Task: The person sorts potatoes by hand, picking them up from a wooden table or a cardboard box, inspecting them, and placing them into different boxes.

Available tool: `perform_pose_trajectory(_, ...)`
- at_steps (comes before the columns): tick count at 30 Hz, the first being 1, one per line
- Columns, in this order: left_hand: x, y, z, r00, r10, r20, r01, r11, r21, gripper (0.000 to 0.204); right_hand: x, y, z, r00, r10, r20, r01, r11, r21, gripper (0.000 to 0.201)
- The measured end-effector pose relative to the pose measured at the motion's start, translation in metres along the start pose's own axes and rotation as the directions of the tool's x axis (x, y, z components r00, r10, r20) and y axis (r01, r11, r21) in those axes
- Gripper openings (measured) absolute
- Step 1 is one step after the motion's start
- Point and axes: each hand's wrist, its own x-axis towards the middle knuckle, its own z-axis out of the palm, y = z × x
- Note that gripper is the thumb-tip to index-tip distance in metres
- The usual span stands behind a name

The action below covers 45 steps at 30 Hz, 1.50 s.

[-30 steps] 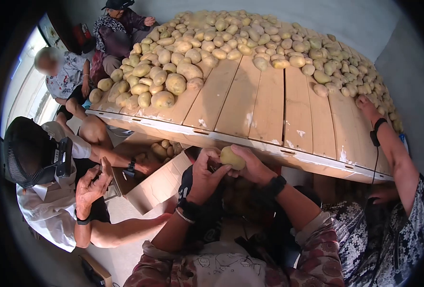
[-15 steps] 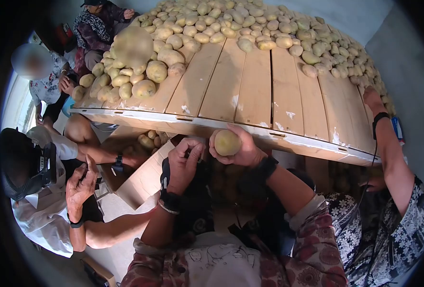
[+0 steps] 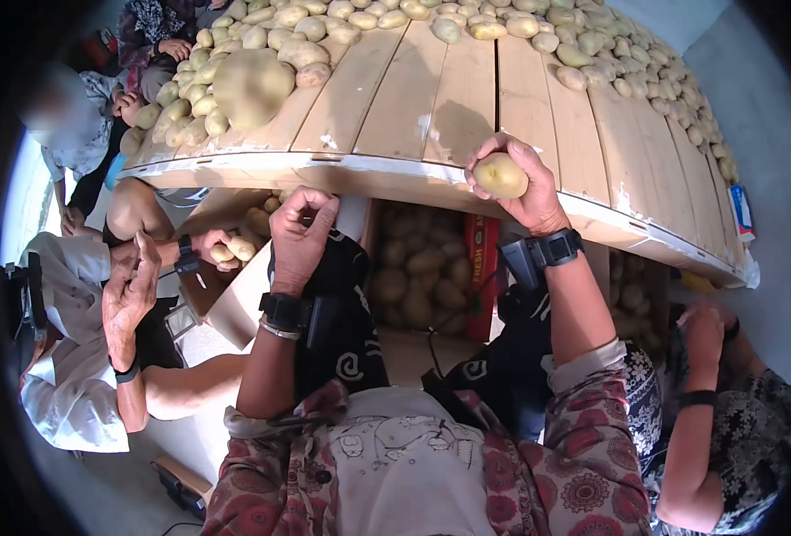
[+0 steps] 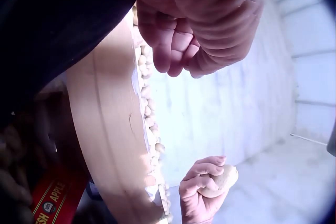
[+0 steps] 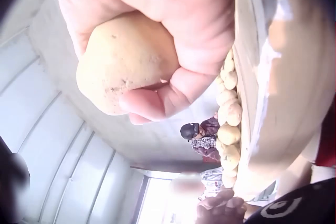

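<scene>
My right hand (image 3: 534, 201) grips a pale yellow potato (image 3: 501, 176) just above the front edge of the plank table (image 3: 395, 98). In the right wrist view the fingers curl around this potato (image 5: 126, 61), which has small brown specks on its skin. Lower and to the left, my left hand (image 3: 299, 241) is raised near the table's edge. Its fingers hang loosely bent, and in the left wrist view nothing shows between the fingers (image 4: 170, 50).
Potatoes (image 3: 583, 54) lie heaped along the table's back and left. Below its edge stands a red-sided box (image 3: 480, 268) holding potatoes (image 3: 418, 277). A person at left holds small potatoes (image 3: 233, 250) above a cardboard box (image 3: 244, 299); another person (image 3: 717, 420) sits at right.
My hands have drawn apart, the right carrying the potato up and rightward, the left going left. The head view has tilted down. The person at right has withdrawn an arm from the table.
</scene>
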Motion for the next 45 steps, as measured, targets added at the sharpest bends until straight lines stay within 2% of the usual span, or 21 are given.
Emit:
perform_pose_trajectory(4,-0.002,0.008,0.004,1.000,0.013,0.002,-0.013,1.000,0.022,0.012,-0.009,0.008,-0.010,0.995,-0.045,-0.091,0.041,0.998,-0.038,0.031)
perform_pose_trajectory(5,-0.003,0.000,0.006,0.999,-0.028,-0.021,0.026,0.996,-0.090,0.014,-0.007,0.011,-0.006,0.983,-0.069,-0.171,0.077,0.996,0.042,0.028)
perform_pose_trajectory(6,-0.004,0.007,0.007,0.998,-0.064,-0.016,0.062,0.993,-0.101,0.012,-0.004,0.014,-0.002,0.973,-0.093,-0.212,0.124,0.983,0.135,0.027)
perform_pose_trajectory(8,-0.001,0.018,0.008,0.993,0.083,-0.084,-0.078,0.996,0.053,0.008,0.000,0.013,-0.002,0.978,-0.127,-0.162,0.140,0.988,0.071,0.032)
perform_pose_trajectory(10,0.001,0.014,0.011,0.995,0.064,-0.082,-0.061,0.997,0.038,0.007,0.001,0.008,0.000,0.973,-0.133,-0.190,0.155,0.982,0.108,0.031)
perform_pose_trajectory(11,0.000,0.024,0.011,0.999,-0.022,-0.039,0.024,0.997,0.075,0.009,0.002,0.006,0.000,0.969,-0.120,-0.214,0.149,0.981,0.125,0.030)
perform_pose_trajectory(14,0.000,0.026,0.012,1.000,0.013,-0.011,-0.012,0.991,0.134,0.011,-0.002,0.000,0.005,0.970,-0.101,-0.223,0.137,0.979,0.152,0.029)
perform_pose_trajectory(19,0.000,0.023,0.016,0.996,0.079,-0.050,-0.073,0.992,0.107,0.016,-0.007,-0.003,-0.007,0.971,-0.140,-0.192,0.179,0.962,0.204,0.028)
perform_pose_trajectory(22,0.001,0.020,0.013,0.998,0.059,-0.019,-0.054,0.980,0.192,0.019,-0.011,-0.009,-0.014,0.963,-0.181,-0.198,0.226,0.945,0.237,0.027)
perform_pose_trajectory(24,0.001,0.012,0.012,0.992,0.130,0.006,-0.126,0.953,0.274,0.019,-0.015,-0.015,-0.019,0.960,-0.179,-0.217,0.240,0.923,0.300,0.026)
perform_pose_trajectory(26,0.000,0.009,0.014,0.988,0.153,-0.005,-0.147,0.960,0.237,0.010,-0.014,-0.017,-0.028,0.949,-0.197,-0.244,0.265,0.920,0.287,0.027)
perform_pose_trajectory(27,-0.002,0.010,0.016,1.000,0.027,-0.007,-0.025,0.991,0.134,0.006,-0.013,-0.020,-0.032,0.947,-0.212,-0.243,0.285,0.901,0.326,0.027)
perform_pose_trajectory(28,-0.002,0.010,0.019,0.996,0.082,-0.041,-0.076,0.987,0.144,0.007,-0.020,-0.024,-0.038,0.937,-0.230,-0.262,0.314,0.883,0.349,0.028)
perform_pose_trajectory(29,-0.002,0.012,0.019,0.999,0.048,0.002,-0.047,0.988,0.145,0.010,-0.025,-0.026,-0.043,0.930,-0.231,-0.286,0.330,0.867,0.374,0.028)
perform_pose_trajectory(31,-0.002,0.016,0.021,0.994,0.110,0.028,-0.114,0.955,0.273,0.010,-0.025,-0.029,-0.050,0.917,-0.241,-0.319,0.361,0.840,0.404,0.028)
perform_pose_trajectory(32,-0.003,0.016,0.021,0.997,0.076,0.023,-0.080,0.958,0.277,0.010,-0.025,-0.028,-0.050,0.912,-0.242,-0.331,0.374,0.825,0.425,0.028)
perform_pose_trajectory(37,0.000,0.002,0.021,0.996,0.042,0.075,-0.054,0.985,0.166,0.005,-0.020,-0.029,-0.048,0.898,-0.237,-0.371,0.388,0.823,0.414,0.028)
perform_pose_trajectory(39,0.002,0.007,0.024,0.993,-0.107,0.050,0.108,0.994,-0.004,0.005,-0.017,-0.027,-0.049,0.897,-0.234,-0.374,0.390,0.818,0.423,0.028)
perform_pose_trajectory(40,0.003,0.011,0.028,0.989,-0.134,0.055,0.140,0.984,-0.111,0.006,-0.019,-0.027,-0.049,0.905,-0.223,-0.363,0.378,0.813,0.443,0.027)
perform_pose_trajectory(43,0.016,0.023,0.040,0.991,-0.116,0.068,0.128,0.972,-0.197,0.008,-0.018,-0.026,-0.045,0.900,-0.224,-0.374,0.382,0.819,0.428,0.028)
perform_pose_trajectory(45,0.033,0.031,0.054,0.976,-0.177,0.130,0.215,0.889,-0.404,0.006,-0.018,-0.026,-0.043,0.898,-0.225,-0.378,0.382,0.825,0.416,0.028)
